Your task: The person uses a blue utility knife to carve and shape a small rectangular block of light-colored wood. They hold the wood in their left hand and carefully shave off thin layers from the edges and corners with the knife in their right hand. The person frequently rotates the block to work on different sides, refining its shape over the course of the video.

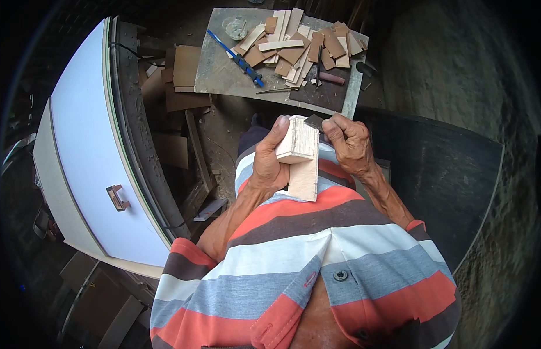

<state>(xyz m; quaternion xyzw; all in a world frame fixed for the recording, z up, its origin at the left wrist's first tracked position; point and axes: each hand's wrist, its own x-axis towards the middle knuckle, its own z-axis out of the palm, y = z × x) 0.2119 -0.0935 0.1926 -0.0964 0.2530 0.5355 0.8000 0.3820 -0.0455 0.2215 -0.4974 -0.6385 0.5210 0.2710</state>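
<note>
My left hand (270,154) grips a small pale wooden box (299,142) made of thin strips, held tilted in front of my striped shirt. A flat wooden side of it extends down toward my chest. In my right hand (349,142), pinched between thumb and fingers, is a small dark flat piece (313,121). It lies against the box's upper right edge; whether it is a blade or abrasive sheet I cannot tell.
Ahead stands a low worktable (221,78) with many thin wood offcuts (294,49), a long blue tool (241,63) with black parts, a reddish handle (331,78) and a clear plastic container (235,27). A white panel (87,128) stands left; a dark board (433,168) lies right.
</note>
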